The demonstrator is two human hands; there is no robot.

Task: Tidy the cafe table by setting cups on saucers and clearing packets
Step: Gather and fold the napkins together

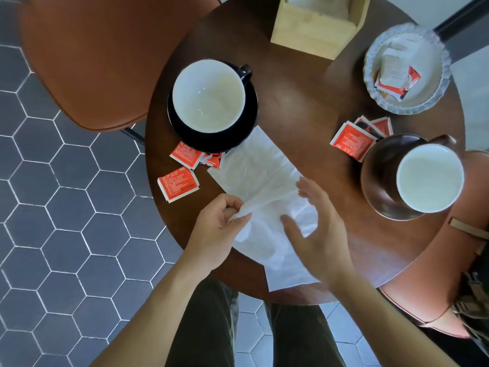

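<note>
Pinching the near edge of the white napkin [264, 202] between thumb and curled fingers, my left hand [217, 229] has a fold of it lifted, while my right hand [315, 226] hovers over it with fingers spread and relaxed, gripping nothing. The napkin lies across the middle of the counter [304, 107], running from the black saucer [211, 139] down toward the bottom edge. Both cups already sit on saucers: the black cup [209, 96] at upper centre, the brown cup [423, 176] on its brown saucer [381, 200] at the right. Loose red packets [178, 184] remain at centre left beside the black saucer, and more red packets [356, 140] lie against the brown saucer; some already rest in the glass dish [407, 67] at upper right, beside the wooden box [315, 27]. I judge the step is gathering the napkin, and to do it well I should bring the right hand down flat, draw the paper inward toward me and bunch it, keeping the far corner from dragging the packets tucked at its edge or nudging the saucer.
</note>
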